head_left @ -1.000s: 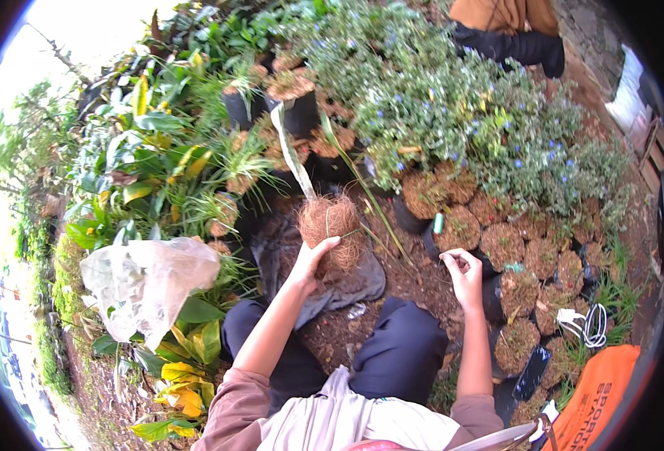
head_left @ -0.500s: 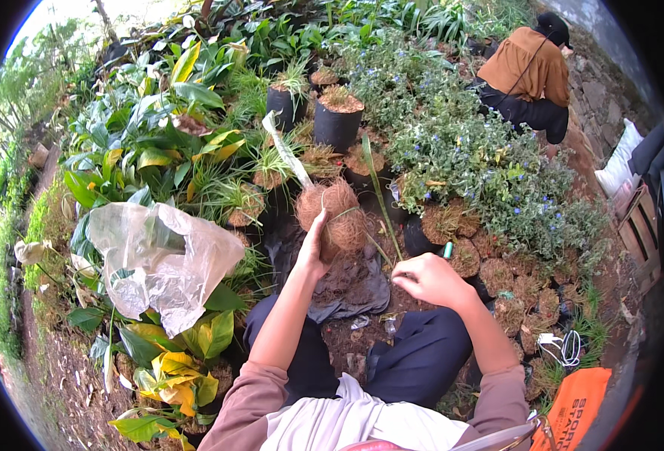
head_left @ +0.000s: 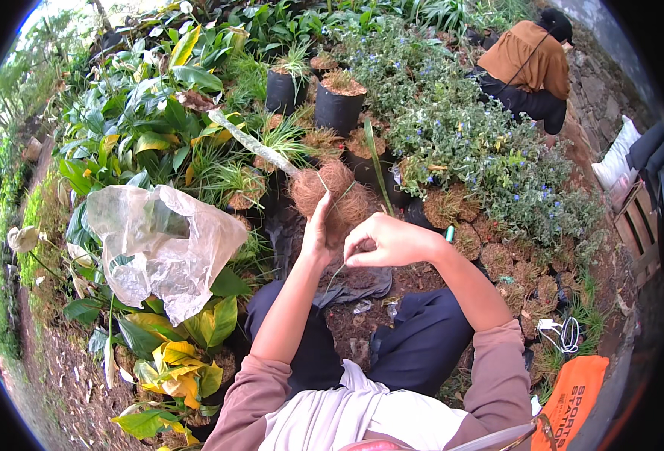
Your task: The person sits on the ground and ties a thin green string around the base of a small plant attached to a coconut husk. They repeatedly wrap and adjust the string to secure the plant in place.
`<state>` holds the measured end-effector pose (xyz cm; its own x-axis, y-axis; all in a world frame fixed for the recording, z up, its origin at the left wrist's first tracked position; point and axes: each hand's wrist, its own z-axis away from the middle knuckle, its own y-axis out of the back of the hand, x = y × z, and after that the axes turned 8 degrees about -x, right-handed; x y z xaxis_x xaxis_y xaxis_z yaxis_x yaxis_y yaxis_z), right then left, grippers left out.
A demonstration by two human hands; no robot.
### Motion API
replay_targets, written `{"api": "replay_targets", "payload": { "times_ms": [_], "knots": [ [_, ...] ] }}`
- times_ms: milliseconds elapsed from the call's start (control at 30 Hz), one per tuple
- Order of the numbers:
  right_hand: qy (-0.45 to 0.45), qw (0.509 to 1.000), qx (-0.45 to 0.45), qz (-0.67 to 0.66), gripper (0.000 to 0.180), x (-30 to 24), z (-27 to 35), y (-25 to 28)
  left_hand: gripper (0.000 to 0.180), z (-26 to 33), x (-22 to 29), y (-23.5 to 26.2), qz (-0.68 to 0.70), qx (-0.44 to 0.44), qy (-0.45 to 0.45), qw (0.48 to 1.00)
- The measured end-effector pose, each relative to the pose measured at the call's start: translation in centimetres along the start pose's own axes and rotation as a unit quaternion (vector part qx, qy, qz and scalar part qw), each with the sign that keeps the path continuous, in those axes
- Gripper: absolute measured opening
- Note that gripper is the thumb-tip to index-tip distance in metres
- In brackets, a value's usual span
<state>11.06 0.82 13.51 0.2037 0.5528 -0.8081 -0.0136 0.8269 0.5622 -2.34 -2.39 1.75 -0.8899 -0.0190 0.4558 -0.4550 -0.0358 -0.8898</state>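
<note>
My left hand (head_left: 318, 231) grips the near side of a shaggy brown coconut-fibre ball (head_left: 349, 201). From its left side a long, pale, mottled leaf (head_left: 253, 144) sticks out toward the upper left. A thin green string (head_left: 341, 197) runs over the fibre. My right hand (head_left: 383, 242) is just right of the ball, fingers pinched on the string, whose loose end hangs below the fingertips. Beneath, a dark plastic sheet (head_left: 362, 286) with soil lies on the ground before my knees. A narrow green leaf blade (head_left: 375, 161) stands behind the right hand.
At left, a torn clear plastic bag (head_left: 197, 233) lies over leafy plants. Black pots (head_left: 339, 109) stand ahead. Blue-flowered plants (head_left: 482, 150) and several fibre-topped pots (head_left: 501, 259) fill the right, near a white cable (head_left: 565, 334) and an orange bag (head_left: 576, 398). Another person (head_left: 527, 60) crouches far right.
My right hand has moved left and up toward the ball, drawing the string across it. The ball has turned slightly in my left hand, its pale leaf swinging lower to the left.
</note>
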Motion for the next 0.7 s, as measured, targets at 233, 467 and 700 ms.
{"api": "replay_targets", "payload": {
  "times_ms": [233,467,700],
  "knots": [
    [-0.009,0.971,0.153,0.186,0.016,2.2,-0.8,2.4,0.044,0.2,-0.5,-0.6,-0.09,0.063,0.008,0.994],
    [-0.01,0.958,0.174,0.23,0.019,1.8,-0.7,4.1,0.042,-0.2,-0.9,0.1,-0.044,0.004,-0.01,0.999],
    [-0.014,0.956,0.205,0.21,0.017,1.9,-0.5,4.4,0.058,0.8,-0.8,-1.1,-0.086,-0.008,-0.063,0.994]
  ]
}}
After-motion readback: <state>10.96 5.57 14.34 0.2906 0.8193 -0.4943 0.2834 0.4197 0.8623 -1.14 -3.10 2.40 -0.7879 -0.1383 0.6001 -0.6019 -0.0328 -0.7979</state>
